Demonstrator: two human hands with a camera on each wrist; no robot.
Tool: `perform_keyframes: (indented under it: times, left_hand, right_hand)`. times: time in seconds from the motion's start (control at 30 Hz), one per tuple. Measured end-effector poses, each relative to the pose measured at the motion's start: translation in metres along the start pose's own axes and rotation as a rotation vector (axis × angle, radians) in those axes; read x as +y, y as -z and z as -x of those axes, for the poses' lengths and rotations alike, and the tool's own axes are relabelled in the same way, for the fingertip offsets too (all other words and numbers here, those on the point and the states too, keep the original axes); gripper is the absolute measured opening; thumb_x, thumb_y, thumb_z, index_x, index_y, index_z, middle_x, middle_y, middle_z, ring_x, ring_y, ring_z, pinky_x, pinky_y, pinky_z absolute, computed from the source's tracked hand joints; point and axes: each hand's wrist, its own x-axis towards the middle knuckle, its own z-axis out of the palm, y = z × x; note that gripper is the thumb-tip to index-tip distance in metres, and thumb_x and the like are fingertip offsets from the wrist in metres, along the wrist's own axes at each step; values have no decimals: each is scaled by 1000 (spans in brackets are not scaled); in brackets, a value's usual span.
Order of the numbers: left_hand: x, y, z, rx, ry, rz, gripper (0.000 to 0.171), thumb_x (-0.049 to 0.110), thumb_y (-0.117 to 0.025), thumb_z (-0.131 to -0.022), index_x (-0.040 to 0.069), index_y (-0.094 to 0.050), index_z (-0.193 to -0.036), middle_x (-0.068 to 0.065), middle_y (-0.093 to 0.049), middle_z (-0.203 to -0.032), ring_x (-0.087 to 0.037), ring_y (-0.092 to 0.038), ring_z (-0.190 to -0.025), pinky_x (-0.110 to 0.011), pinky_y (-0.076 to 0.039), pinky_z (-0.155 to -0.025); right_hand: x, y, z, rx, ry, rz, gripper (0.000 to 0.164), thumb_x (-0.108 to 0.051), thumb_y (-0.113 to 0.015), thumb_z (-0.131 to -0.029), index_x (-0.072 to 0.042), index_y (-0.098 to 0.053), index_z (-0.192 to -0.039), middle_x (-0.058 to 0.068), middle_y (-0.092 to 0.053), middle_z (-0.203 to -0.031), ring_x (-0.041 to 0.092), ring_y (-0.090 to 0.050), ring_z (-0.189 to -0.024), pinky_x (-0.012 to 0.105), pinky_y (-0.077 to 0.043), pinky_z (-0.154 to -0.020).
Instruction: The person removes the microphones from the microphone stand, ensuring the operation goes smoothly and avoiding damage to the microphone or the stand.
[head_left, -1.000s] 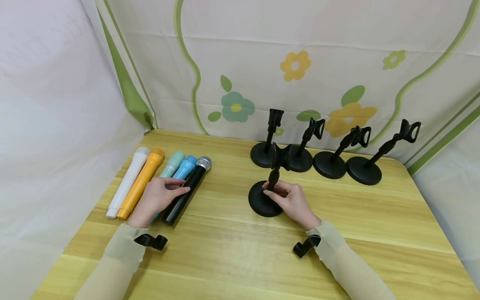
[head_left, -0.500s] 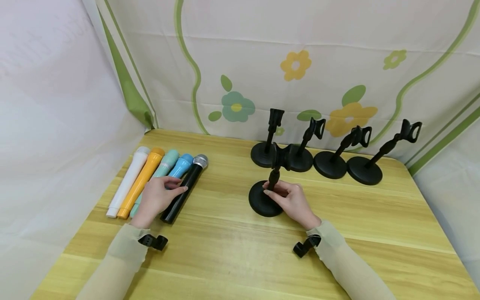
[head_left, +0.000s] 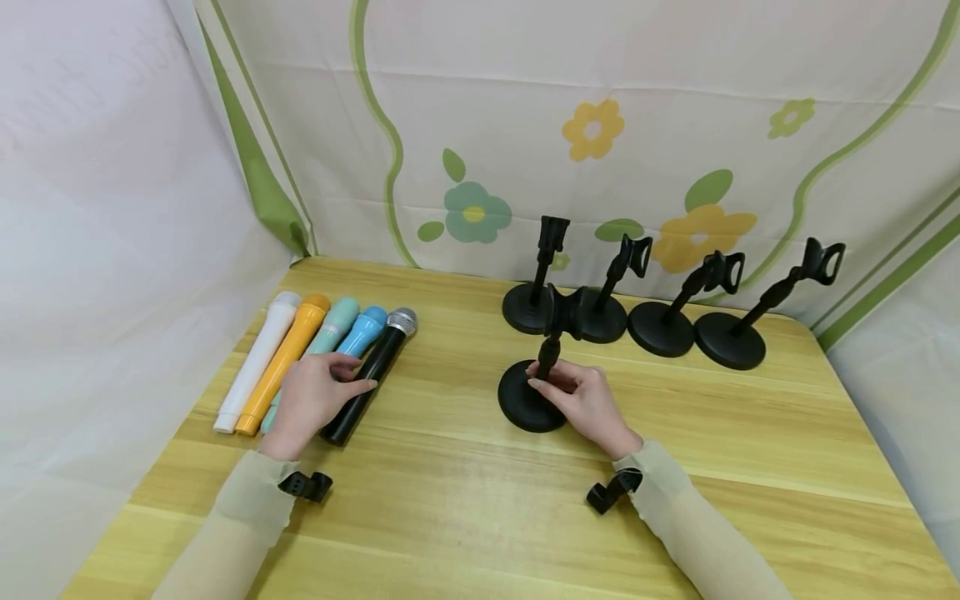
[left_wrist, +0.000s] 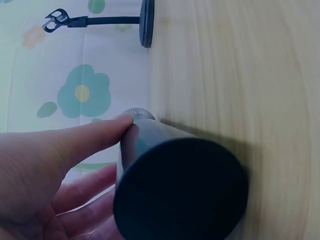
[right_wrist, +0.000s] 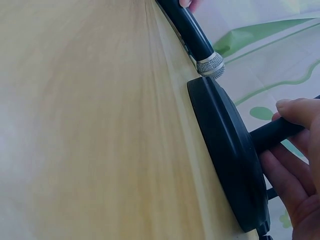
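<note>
At the left of the table, my left hand (head_left: 309,398) grips a black microphone (head_left: 387,346) with a silver mesh head, thumb along one side and fingers on the other. It lies against a light-blue microphone (head_left: 362,331), followed by mint (head_left: 330,332), orange (head_left: 288,358) and white (head_left: 255,367) ones in a slanted row; the hand covers parts of the blue and mint ones. My right hand (head_left: 588,404) pinches the stem of a black microphone stand (head_left: 521,402), low above its round base. In the right wrist view the base (right_wrist: 227,155) stands on the table.
Behind the held stand, several more black stands line the back edge, from a left one (head_left: 522,308) to a right one (head_left: 730,342), clips raised. A flowered curtain (head_left: 337,167) rises behind the wooden table (head_left: 465,500); bare wood lies between microphones and held stand.
The left hand has slid the black microphone slightly left, and the blue and mint ones have shifted left against the orange one. The right hand and its stand have stayed put.
</note>
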Motion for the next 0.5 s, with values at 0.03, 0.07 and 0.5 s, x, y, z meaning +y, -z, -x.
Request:
perform_keyframes:
  times: [0.03, 0.07, 0.5]
  left_hand:
    - [0, 1, 0, 2, 4, -1, 41, 25, -89, -82, -4, -76, -107, -14, -75, -90, -28, -70, -78, -44, -55, -66]
    - [0, 1, 0, 7, 8, -7, 40, 24, -88, -82, -4, -76, -107, -14, -75, -90, -28, -70, -78, -45, -55, -66]
    - [1, 1, -4, 173, -75, 15, 44, 26, -92, -78, -3, -77, -107, -13, -75, -84, -26, -71, -70, -44, -56, -59]
  right_hand:
    - [-5, 0, 0, 4, 1, 0, 16, -9, -75, -94, -10, -76, -110, 1, -75, -107, 18, -73, -95, 30, -59, -82]
    - [-11, 0, 0, 8, 2, 0, 16, -5, -75, -94, -8, -76, -109, 3, -75, -106, 18, -73, -95, 29, -59, -82]
    - [-32, 1, -1, 8, 20, 8, 17, 5, -74, -91, 1, -75, -108, 12, -75, -104, 23, -74, -93, 28, -59, -81]
